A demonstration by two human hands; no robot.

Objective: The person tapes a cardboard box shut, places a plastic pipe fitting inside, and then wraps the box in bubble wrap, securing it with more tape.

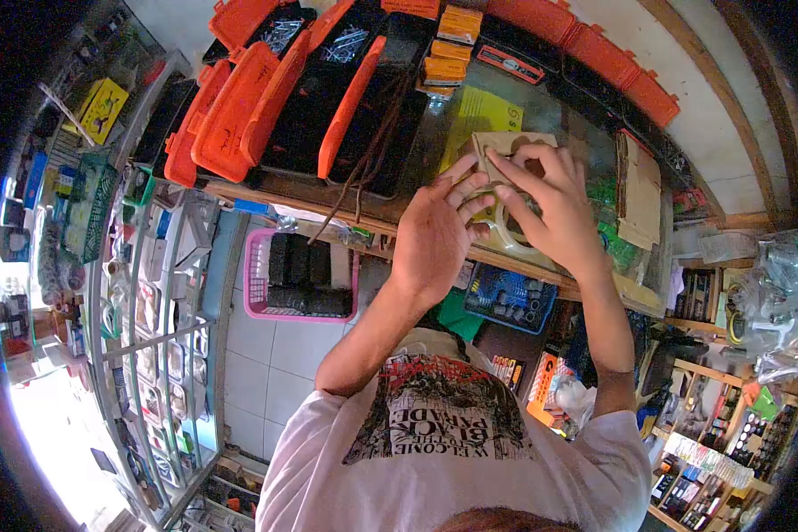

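A small beige cardboard box (516, 140) lies on the glass-topped counter under both my hands. My left hand (434, 232) is at its left side, palm turned inward, with spread fingers reaching toward the near edge. From the right, my right hand (550, 199) bends its fingers over the box, and the index fingertip rests near its left corner. Just below the fingers is a pale ring that looks like a tape roll (508, 226), partly covered by the right hand. A yellow sheet (492, 111) shows behind the box.
Black cases with orange lids (235, 115) line the counter's left; some hold screws. Orange small boxes (448, 62) are stacked behind. Flat cardboard (638, 191) lies at right. Below stand a pink basket (250, 275) and a blue basket (510, 297). A metal-framed shelf (160, 332) runs along the left.
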